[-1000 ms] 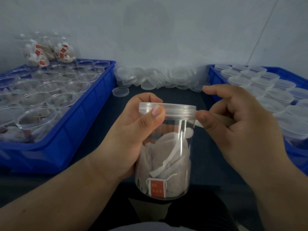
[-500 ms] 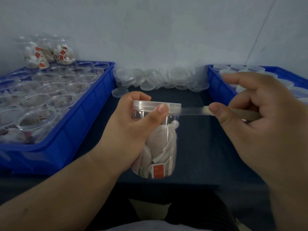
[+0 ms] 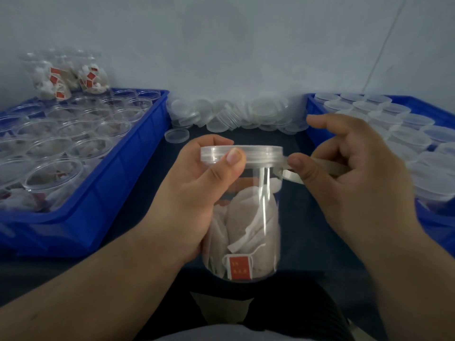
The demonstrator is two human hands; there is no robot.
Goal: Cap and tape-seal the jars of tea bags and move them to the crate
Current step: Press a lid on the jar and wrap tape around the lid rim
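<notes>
— Where's the jar?

— Left of the blue plastic crate of capped jars [image 3: 440, 225], above the dark counter [image 3: 302, 230]. My left hand [image 3: 194, 193] grips the clear plastic jar of tea bags [image 3: 256, 217], thumb on its translucent lid [image 3: 258, 155]. My right hand [image 3: 349, 183] pinches the narrow tape strip [image 3: 327, 165] at the lid's edge.

— Next?

— Sealing, I reckon: wrap it round the seam, pressed flat.

Tea-bag tag [image 3: 240, 267] characters illegible.
</notes>
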